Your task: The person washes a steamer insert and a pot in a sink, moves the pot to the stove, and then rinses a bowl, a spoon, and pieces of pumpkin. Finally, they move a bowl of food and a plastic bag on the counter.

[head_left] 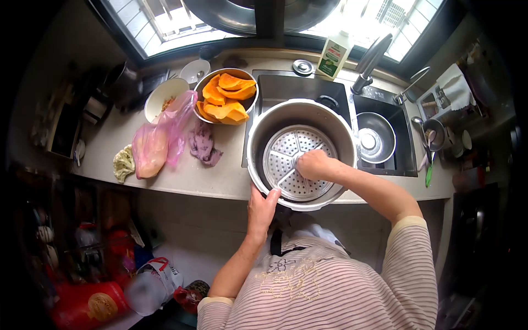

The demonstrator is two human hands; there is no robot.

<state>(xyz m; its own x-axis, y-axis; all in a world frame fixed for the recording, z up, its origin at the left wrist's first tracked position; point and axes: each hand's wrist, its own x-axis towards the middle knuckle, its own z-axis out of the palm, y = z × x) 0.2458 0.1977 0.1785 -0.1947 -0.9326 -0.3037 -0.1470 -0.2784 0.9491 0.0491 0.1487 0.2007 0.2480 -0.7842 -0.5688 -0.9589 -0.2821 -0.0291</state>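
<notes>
A large metal pot (257, 159), which looks like a pressure cooker body, is at the counter's front edge, partly over the sink. Inside it lies a round perforated steamer rack (286, 148). My left hand (261, 210) grips the pot's near left rim, thumb over the edge and fingers against the outside. Reaching into the pot, my right hand (314, 165) is closed at the centre of the steamer rack; its fingers hide the part they hold. A bowl (254, 105) of orange pumpkin pieces (228, 99) stands left of the pot.
A pink plastic bag (159, 140), a cauliflower piece (124, 164) and a purple cloth (204, 144) lie on the left counter. A white bowl (155, 98) is behind them. Beyond the pot are the faucet (374, 58) and a bottle (333, 55); a metal basin (385, 124) sits in the right sink.
</notes>
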